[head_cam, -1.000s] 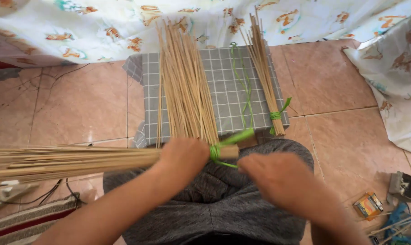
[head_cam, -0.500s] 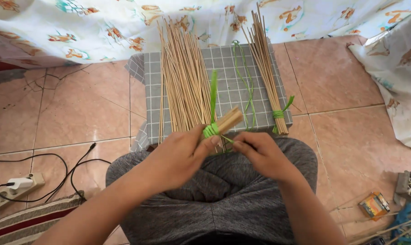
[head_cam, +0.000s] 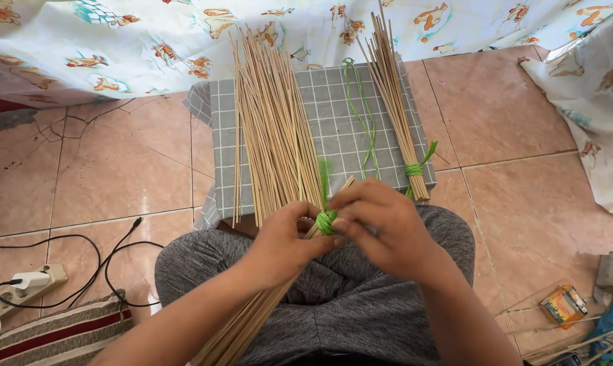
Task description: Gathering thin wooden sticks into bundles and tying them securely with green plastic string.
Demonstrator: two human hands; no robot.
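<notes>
Domestic interior, used as a floor-level craft spot. Glazed terracotta-pink floor tiles (head_cam: 523, 224); printed bedsheet-like cloth (head_cam: 151, 41) draped along the far edge; grey checked cloth (head_cam: 333, 135) spread under loose thin sticks (head_cam: 272, 129); power strip (head_cam: 15, 285) with black cable (head_cam: 110, 254); striped mat (head_cam: 56, 332) at lower left.

Tan stick bundle (head_cam: 252, 318), green-tied (head_cam: 325, 220), across lap
</notes>
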